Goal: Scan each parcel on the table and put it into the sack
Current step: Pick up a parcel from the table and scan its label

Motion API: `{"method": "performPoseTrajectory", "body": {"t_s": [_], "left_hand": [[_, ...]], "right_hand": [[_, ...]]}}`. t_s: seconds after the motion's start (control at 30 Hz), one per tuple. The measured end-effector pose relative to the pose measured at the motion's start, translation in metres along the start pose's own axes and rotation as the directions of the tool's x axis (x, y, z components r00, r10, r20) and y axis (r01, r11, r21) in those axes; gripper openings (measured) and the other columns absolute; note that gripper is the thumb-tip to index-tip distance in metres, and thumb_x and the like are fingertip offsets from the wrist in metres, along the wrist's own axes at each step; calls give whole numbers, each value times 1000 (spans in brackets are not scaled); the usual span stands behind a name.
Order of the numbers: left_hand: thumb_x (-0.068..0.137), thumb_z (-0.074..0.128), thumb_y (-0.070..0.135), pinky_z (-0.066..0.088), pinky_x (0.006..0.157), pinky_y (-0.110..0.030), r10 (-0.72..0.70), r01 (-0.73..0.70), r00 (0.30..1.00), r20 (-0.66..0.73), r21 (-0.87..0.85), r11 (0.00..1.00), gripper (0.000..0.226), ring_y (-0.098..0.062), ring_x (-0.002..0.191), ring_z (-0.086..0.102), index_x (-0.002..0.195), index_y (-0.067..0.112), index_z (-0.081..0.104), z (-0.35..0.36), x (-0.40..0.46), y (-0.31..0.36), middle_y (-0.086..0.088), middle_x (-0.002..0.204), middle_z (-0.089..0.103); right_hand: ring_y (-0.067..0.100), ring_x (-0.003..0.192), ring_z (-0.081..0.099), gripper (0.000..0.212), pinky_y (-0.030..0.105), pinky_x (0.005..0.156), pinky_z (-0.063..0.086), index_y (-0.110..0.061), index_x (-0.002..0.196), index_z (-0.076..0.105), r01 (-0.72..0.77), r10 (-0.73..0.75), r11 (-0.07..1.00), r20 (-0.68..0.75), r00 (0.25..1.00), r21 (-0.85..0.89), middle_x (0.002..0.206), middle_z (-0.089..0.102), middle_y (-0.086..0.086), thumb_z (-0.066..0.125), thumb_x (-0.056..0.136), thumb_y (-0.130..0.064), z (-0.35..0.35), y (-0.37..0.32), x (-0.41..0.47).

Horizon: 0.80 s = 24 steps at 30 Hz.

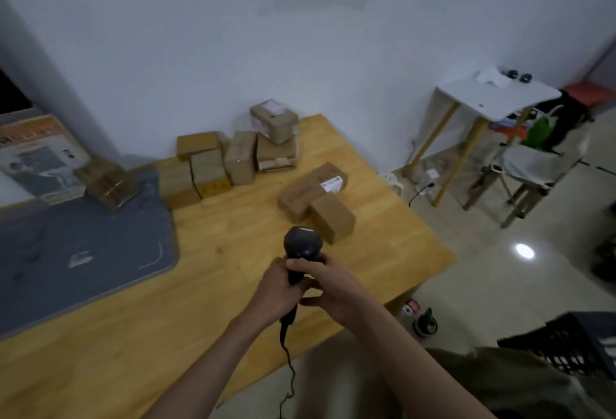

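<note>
- Parcels, small brown cardboard boxes, lie on the light wooden table (233, 285) in two groups: a cluster of stacked boxes (233, 155) at the far edge against the white wall (300, 35), and nearer, a long flat box with a white label (311, 190) touching a smaller plain box (331, 218) just in front of it.
- The black handheld barcode scanner (301, 247) is held above the table near its front right corner, its rounded head up and tipped toward the two nearer boxes, well apart from them.
- The left hand (275, 288) reaches in from below with the forearm angled up and right; its fingers are curled round the scanner's handle.
- The right hand (330, 285) comes in from the lower right, forearm crossing toward the left; its fingers wrap over the handle from the far side, thumb below, touching the left hand.
- The scanner's thin black cable (288, 362) hangs down from the handle past the table edge.
- A grey mat (83, 252) covers the table's left part.
- A white side table with wooden legs (493, 98) stands to the right beside a chair (533, 165).
- A dark slatted crate (566, 342) sits at lower right; the motion blur makes its contents hard to tell.
</note>
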<state>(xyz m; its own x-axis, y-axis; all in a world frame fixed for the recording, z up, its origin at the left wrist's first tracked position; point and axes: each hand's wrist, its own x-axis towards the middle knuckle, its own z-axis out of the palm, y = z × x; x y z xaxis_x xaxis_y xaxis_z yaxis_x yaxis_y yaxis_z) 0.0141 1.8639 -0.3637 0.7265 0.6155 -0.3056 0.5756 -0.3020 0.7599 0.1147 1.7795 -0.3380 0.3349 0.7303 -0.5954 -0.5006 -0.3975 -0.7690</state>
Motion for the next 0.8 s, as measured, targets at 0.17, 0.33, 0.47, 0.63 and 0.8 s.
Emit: {"method": "performPoseTrajectory", "body": {"t_s": [0.17, 0.33, 0.47, 0.63, 0.8], "left_hand": [[95, 60, 23, 47, 66, -27, -32, 22, 991, -131, -75, 997, 12, -15, 82, 62, 107, 23, 60, -50, 4, -24, 2, 93, 66], [93, 60, 16, 50, 71, -36, -142, 118, 978, -151, -153, 981, 20, -21, 79, 62, 112, 20, 55, -83, 18, -41, -4, 94, 64], [92, 62, 14, 49, 59, -30, -209, 170, 963, -172, -214, 962, 12, -20, 64, 57, 103, 15, 57, -94, 40, -50, -7, 79, 60], [89, 65, 18, 47, 66, -36, -289, 223, 923, -254, -259, 940, 6, -21, 67, 56, 91, 18, 60, -92, 78, -57, -6, 76, 61], [90, 65, 22, 48, 65, -37, -368, 303, 887, -279, -250, 920, 6, -21, 63, 57, 91, 16, 62, -85, 114, -62, -8, 72, 63]], "right_hand": [[17, 115, 59, 46, 46, 94, 52, -24, 121, 63, -4, 1, 979, -17, 1000, -202, 124, 64, 0, 80, 79, -35, 34, -8, 22], [17, 110, 59, 32, 51, 101, 49, -24, 115, 61, -57, 28, 972, -127, 992, -228, 121, 63, 2, 77, 87, -31, 25, -21, 52], [23, 114, 55, 36, 47, 97, 47, -19, 121, 56, -76, 11, 963, -245, 970, -260, 124, 57, 6, 74, 90, -25, -2, -35, 98], [25, 115, 49, 55, 35, 86, 45, -12, 132, 47, -72, -121, 892, -390, 913, -446, 137, 36, 3, 76, 86, -20, -41, -39, 164], [37, 142, 25, 86, 47, 113, 37, -9, 149, 29, -217, -186, 641, -423, 887, -736, 153, 18, 12, 78, 79, -22, -79, -42, 227]]}}
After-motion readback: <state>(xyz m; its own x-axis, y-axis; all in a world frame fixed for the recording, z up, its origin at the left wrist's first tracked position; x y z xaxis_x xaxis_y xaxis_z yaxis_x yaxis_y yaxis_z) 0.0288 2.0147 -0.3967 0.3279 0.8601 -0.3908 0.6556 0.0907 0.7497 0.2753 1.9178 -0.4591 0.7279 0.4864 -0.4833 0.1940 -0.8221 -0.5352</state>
